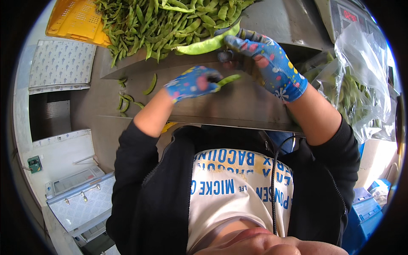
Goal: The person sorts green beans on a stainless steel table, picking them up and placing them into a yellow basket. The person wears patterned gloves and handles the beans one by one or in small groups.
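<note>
Both of my hands wear blue patterned gloves with dark palms. My right hand (pixel 264 62) pinches a large, pale green flat bean pod (pixel 204 45) near one end. The pod reaches left, in front of a big heap of green bean pods (pixel 172 24). Lower and to the left, my left hand (pixel 194 83) is closed on a small green bean pod (pixel 230 80), which sticks out to the right from its fingers. Several loose pods (pixel 125 102) lie on the metal work surface (pixel 204 110), left of my left hand. A single curved pod (pixel 150 84) rests nearer to it.
A yellow perforated plastic basket (pixel 75 22) tilts at the heap's left. At right, a clear plastic bag (pixel 353 86) holds green pods, beside a scale with a lit display (pixel 349 14). A raised metal tray edge (pixel 127 68) runs below the heap. Blue crates (pixel 365 210) stand at lower right.
</note>
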A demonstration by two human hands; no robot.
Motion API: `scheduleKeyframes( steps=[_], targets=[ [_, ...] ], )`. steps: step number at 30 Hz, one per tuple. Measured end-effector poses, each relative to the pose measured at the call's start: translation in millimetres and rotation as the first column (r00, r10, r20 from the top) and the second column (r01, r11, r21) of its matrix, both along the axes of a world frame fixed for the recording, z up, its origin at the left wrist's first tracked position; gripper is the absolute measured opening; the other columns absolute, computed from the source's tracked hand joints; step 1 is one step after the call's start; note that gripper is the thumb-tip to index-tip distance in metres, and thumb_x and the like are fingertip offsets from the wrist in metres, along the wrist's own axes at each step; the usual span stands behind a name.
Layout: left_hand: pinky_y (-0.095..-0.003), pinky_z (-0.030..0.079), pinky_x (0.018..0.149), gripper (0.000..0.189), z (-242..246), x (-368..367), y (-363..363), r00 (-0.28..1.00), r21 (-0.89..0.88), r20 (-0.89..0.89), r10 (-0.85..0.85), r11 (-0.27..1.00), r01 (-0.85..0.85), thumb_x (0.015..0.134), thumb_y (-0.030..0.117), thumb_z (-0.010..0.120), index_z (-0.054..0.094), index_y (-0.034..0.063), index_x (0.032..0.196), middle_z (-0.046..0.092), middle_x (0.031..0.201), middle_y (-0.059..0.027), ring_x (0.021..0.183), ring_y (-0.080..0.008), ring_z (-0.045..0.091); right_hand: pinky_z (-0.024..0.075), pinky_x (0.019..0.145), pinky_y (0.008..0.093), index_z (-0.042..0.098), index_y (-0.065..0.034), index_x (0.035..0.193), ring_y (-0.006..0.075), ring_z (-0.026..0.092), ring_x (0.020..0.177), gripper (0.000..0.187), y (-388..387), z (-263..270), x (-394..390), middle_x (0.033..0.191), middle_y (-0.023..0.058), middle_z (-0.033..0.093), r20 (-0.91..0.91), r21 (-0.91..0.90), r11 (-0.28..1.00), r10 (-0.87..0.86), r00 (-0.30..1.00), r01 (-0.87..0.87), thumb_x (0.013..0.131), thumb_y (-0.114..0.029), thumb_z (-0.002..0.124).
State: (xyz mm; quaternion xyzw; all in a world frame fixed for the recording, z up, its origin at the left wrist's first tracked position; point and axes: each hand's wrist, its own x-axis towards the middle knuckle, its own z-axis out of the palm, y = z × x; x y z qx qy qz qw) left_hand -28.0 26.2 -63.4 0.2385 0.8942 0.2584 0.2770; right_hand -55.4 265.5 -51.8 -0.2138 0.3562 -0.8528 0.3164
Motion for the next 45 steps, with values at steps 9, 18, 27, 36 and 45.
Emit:
scheduleKeyframes(
  steps=[9,18,27,36,45],
  targets=[
    [-0.0216,0.049,0.076,0.031,41.7,79.2,-1.0,0.716,0.724,0.245,0.653,0.368,-0.583,0.087,0.009,0.067,0.062,0.0037,0.117,0.064,0.104,-0.0014,0.087,-0.0048,0.058,0.054,0.074,0.0282,0.065,-0.0031,0.108,0.0132,0.066,0.083,0.023,-20.0,9.1,30.4,0.094,0.0046,0.069,0.121,0.316,0.948,-0.083,0.989,0.041,0.088,-0.016,0.067],
    [-0.0241,0.049,0.076,0.029,68.1,-27.7,-89.0,0.613,0.475,-0.381,0.692,0.715,-0.513,0.086,0.016,0.07,0.066,0.0056,0.112,0.066,0.099,-0.002,0.089,-0.0108,0.061,0.0359,0.048,0.0163,0.058,-0.0089,0.123,-0.0006,0.043,0.057,0.038,-25.6,15.9,35.3,0.09,-0.0024,0.066,-0.294,0.773,0.616,0.141,0.945,0.149,0.087,-0.013,0.068],
    [-0.0462,0.046,0.095,0.069,76.2,-165.2,-74.4,0.381,-0.065,-0.857,0.346,0.661,-0.748,0.082,0.053,0.064,0.055,-0.001,0.124,0.06,0.118,-0.0236,0.111,-0.0371,0.057,0.0379,0.049,0.0154,0.062,-0.0077,0.118,-0.0013,0.046,0.06,0.029,-22.1,41.4,38.3,0.092,-0.0023,0.066,-0.18,0.667,0.736,0.308,0.934,-0.113,0.089,-0.011,0.064],
    [-0.028,0.052,0.074,0.044,115.1,-93.8,-64.2,0.605,0.873,-0.069,0.793,0.341,-0.348,0.09,0.038,0.063,0.062,0.0018,0.115,0.067,0.1,-0.009,0.088,-0.0165,0.063,0.0445,0.066,0.0206,0.062,-0.0051,0.115,0.006,0.054,0.074,0.033,-19.1,23.7,25.9,0.095,0.0001,0.066,-0.112,0.681,0.732,0.123,0.986,-0.014,0.089,-0.025,0.067],
    [-0.027,0.051,0.081,0.038,52.6,-15.4,23.8,0.734,0.701,0.386,0.56,0.339,-0.627,0.091,0.025,0.06,0.058,0.0022,0.122,0.065,0.108,-0.0056,0.095,-0.0138,0.063,0.0489,0.076,0.0205,0.054,0.0017,0.122,0.0085,0.061,0.087,0.037,-23.3,17.2,26.9,0.101,0.0075,0.066,0.069,0.19,0.957,-0.234,0.97,0.217,0.087,-0.004,0.066]
  ],
)
